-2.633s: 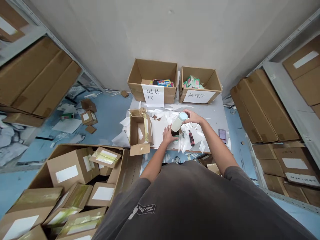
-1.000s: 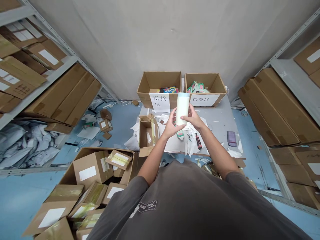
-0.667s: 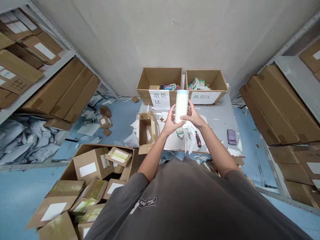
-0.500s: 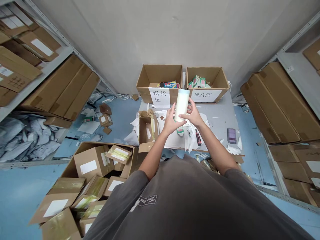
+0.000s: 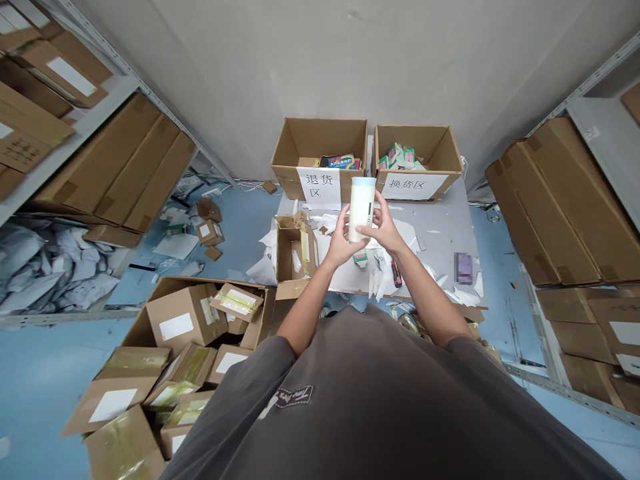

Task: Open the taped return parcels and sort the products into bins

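A cream-coloured cylindrical bottle (image 5: 361, 210) with a pale blue top stands upright above the table, between my two hands. My left hand (image 5: 341, 245) grips its left side and lower end. On the other side, my right hand (image 5: 387, 230) has its thumb across the lower front and its fingers round the right side. Dark print shows on the bottle's right half. Under the hands lie a small green and white box (image 5: 360, 259), crumpled white paper (image 5: 379, 280) and a red and black tool (image 5: 397, 275), its kind unclear.
Two labelled cartons, left (image 5: 287, 175) and right (image 5: 440, 190), stand at the table's back, holding small boxes. An opened carton (image 5: 290, 257) sits at the table's left. A large box of parcels (image 5: 185, 283) is at lower left. Loaded shelves flank both sides.
The bottle has turned in my hands, so dark print now faces me. Both hands still hold it in nearly the same place. The view has shifted slightly.
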Demonstrator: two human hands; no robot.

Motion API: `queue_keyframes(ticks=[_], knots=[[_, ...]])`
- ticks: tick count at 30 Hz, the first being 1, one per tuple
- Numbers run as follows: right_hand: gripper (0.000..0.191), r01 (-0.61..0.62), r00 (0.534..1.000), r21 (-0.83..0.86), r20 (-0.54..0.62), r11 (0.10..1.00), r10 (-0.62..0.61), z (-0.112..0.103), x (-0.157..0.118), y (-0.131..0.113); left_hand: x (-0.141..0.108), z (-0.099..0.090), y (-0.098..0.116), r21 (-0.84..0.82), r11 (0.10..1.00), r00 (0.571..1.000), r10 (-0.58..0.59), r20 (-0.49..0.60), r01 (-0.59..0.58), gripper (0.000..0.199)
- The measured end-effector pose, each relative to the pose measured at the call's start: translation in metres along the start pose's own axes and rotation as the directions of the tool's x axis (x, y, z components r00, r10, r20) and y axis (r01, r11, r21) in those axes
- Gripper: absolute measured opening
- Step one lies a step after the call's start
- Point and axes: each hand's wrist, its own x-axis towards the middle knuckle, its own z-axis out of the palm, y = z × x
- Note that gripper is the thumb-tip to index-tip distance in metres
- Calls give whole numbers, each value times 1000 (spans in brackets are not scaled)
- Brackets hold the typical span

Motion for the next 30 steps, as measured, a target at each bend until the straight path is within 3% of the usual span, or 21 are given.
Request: queue_keyframes(ticks=[2,6,11,16,20,23,26,30], knots=[[131,-12,1000,0,28,1000,12,-2,1,0,0,-2,0,-12,1000,1000,-6,31,7,118],[130,-36,999,-16,4,999,36,-5,0,1,1,-7,-1,16,998,998,-65,-8,66,122],[130,-72,997,-4,9,997,72,-15,7,4,-1,-9,-7,-74,991,990,-103,95,110,123],[133,-161,987,20,-13,987,161,-33,13,22,-11,0,-28,-105,979,978,-161,130,175,121],[126,-241,969,51,-44,969,243,-50,2,42,-6,5,-78,-89,955,955,-272,120,283,90],[121,-293,946,73,-122,953,300,-64,-8,55,18,8,-134,174,864,876,-482,12,473,70],[119,-321,919,104,-207,941,337,-74,-13,67,53,14,-191,458,701,774,-632,43,547,82],[114,-322,906,109,-254,940,340,-82,-12,81,95,24,-251,682,569,669,-727,155,460,102]])
